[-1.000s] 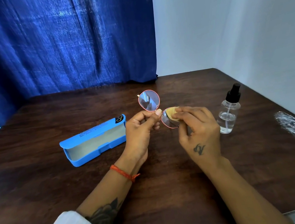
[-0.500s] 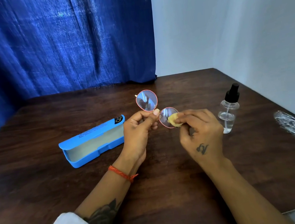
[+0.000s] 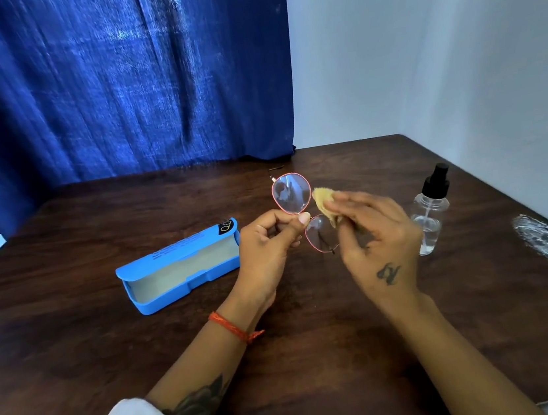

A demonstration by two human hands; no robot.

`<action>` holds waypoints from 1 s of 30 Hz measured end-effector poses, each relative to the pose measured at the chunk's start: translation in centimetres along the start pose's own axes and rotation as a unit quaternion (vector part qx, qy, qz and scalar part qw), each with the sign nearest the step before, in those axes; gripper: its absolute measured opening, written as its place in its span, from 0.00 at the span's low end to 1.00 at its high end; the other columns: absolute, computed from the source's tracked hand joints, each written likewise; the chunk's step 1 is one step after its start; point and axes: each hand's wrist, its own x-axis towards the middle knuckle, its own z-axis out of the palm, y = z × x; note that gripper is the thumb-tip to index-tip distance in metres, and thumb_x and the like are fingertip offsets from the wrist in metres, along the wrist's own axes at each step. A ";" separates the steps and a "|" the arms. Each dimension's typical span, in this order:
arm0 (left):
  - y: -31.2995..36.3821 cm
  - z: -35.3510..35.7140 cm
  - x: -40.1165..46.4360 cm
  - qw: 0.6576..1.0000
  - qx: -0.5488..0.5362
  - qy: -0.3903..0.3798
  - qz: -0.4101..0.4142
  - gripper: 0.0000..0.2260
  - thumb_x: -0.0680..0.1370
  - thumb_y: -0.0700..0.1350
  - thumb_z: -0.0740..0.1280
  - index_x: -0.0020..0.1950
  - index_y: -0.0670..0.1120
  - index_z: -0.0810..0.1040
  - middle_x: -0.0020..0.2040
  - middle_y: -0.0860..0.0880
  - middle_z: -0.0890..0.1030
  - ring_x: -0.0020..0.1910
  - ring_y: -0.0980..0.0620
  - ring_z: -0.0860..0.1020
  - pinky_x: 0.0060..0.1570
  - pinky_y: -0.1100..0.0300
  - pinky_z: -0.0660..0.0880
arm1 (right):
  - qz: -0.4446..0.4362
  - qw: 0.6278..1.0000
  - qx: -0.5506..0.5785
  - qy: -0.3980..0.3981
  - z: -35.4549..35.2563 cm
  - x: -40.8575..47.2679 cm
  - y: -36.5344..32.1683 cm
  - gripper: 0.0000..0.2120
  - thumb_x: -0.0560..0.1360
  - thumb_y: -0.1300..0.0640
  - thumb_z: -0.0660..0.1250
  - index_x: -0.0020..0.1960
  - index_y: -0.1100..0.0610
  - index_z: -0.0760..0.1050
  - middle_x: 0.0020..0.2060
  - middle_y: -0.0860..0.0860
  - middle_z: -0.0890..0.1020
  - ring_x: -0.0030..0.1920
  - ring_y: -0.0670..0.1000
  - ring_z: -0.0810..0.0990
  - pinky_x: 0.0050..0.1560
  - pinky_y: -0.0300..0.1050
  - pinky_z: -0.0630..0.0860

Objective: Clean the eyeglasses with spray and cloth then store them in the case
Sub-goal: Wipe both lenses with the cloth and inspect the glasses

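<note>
Wiping is where we stand, roughly midway through the task. Our left hand [image 3: 263,243] has its grip pinched shut on the bridge of the round, pink-rimmed eyeglasses [image 3: 304,214], holding them up off the dark wooden worktop [image 3: 318,357]. One lens sits just above that grip, the other just below and to its right. Our right hand [image 3: 373,236] has its grip closed on a small crumpled yellow cloth [image 3: 325,202], which lies against the frame between the two lenses. The clear spray bottle with a black pump top [image 3: 430,212] stands beyond the right hand, untouched, so spraying looks done. The bright blue rectangular case [image 3: 180,270] lies open left of the left grip, empty; storing is left.
</note>
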 end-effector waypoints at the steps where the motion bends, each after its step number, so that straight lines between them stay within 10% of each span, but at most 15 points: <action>1: 0.0 0.0 0.0 1.000 0.005 -0.006 0.002 0.06 0.73 0.39 0.69 0.36 0.44 0.78 0.33 0.44 0.75 0.32 0.57 0.72 0.35 0.68 0.72 | -0.014 1.000 -0.001 -0.005 0.2 0.6 -0.4 0.13 0.67 0.71 0.67 0.48 0.62 0.83 0.47 0.54 0.84 0.47 0.52 0.80 0.53 0.37 0.74; 8: -0.3 -0.5 0.3 1.000 0.004 -0.020 0.024 0.14 0.72 0.32 0.66 0.34 0.50 0.79 0.34 0.50 0.79 0.36 0.56 0.76 0.39 0.65 0.73 | -0.113 0.984 -0.038 -0.132 2.5 2.8 -1.8 0.16 0.68 0.66 0.60 0.50 0.61 0.82 0.46 0.58 0.81 0.46 0.56 0.78 0.51 0.37 0.70; 19: -0.4 -0.3 0.3 0.999 0.022 -0.036 0.010 0.07 0.71 0.37 0.70 0.35 0.45 0.78 0.31 0.52 0.78 0.33 0.60 0.74 0.36 0.69 0.72 | -0.069 0.997 -0.012 -0.030 1.6 1.6 0.7 0.17 0.63 0.73 0.61 0.44 0.62 0.84 0.44 0.56 0.83 0.45 0.52 0.78 0.51 0.33 0.71; 30: -0.2 -0.3 0.0 0.999 0.009 -0.039 0.017 0.13 0.71 0.28 0.65 0.44 0.47 0.80 0.36 0.54 0.83 0.40 0.60 0.80 0.42 0.66 0.75 | -0.129 0.985 0.000 -0.116 2.3 0.6 -0.2 0.17 0.64 0.73 0.63 0.47 0.61 0.83 0.47 0.53 0.84 0.49 0.50 0.74 0.54 0.36 0.72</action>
